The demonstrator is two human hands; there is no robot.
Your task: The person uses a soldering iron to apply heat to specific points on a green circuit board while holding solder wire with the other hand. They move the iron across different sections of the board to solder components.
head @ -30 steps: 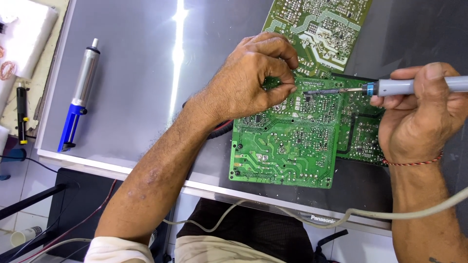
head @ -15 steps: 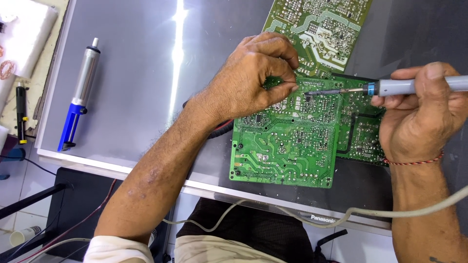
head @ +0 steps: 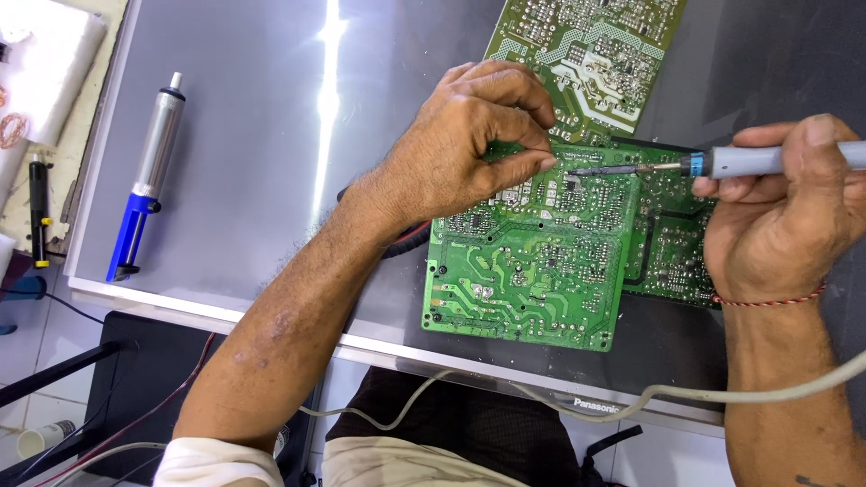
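The bright green rectangular circuit board lies solder-side up near the front edge of the grey glossy panel that serves as the work surface, overlapping a second, darker green board at its 3 o'clock and sitting below a third, paler green board at 12 o'clock. The left hand rests on the board's upper edge, fingertips pinched together against it at a point just beside the iron's tip; whether they hold a small part there I cannot tell. The right hand is clenched around the grey-handled soldering iron, its tip touching the board from 3 o'clock. The board looks light, stiff and fragile, best held by its bare edges. At 9 o'clock, well apart, lies a silver and blue desoldering pump.
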